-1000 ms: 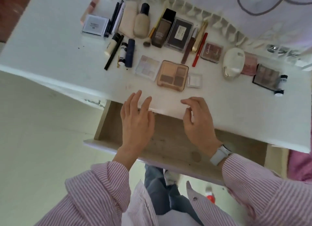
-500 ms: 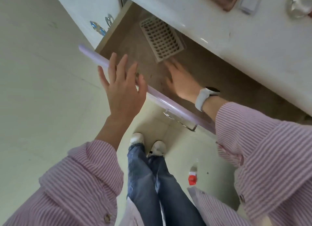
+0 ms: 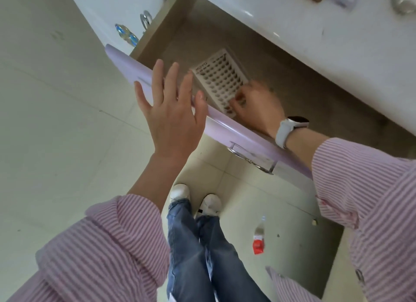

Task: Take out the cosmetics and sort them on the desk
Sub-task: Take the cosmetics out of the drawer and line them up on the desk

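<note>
Pink/white striped shirt sleeves [image 3: 108, 245], white smartwatch [image 3: 287, 129] on rt wrist, blue jeans [image 3: 191, 256], prob. white sneakers [image 3: 179, 192]

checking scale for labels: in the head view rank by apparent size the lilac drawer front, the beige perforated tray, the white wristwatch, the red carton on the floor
1. lilac drawer front
2. beige perforated tray, partly covered by the right hand
3. white wristwatch
4. red carton, though it lies farther away, so this is unsure

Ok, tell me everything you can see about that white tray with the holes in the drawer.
The perforated tray is a cream-white rectangular piece, plastic by the look, with a grid of round holes and small lettering along one short edge. It is tilted up off the floor of the open drawer. The right hand grips its near end, fingers curled over the edge. The left hand hovers apart.
</note>
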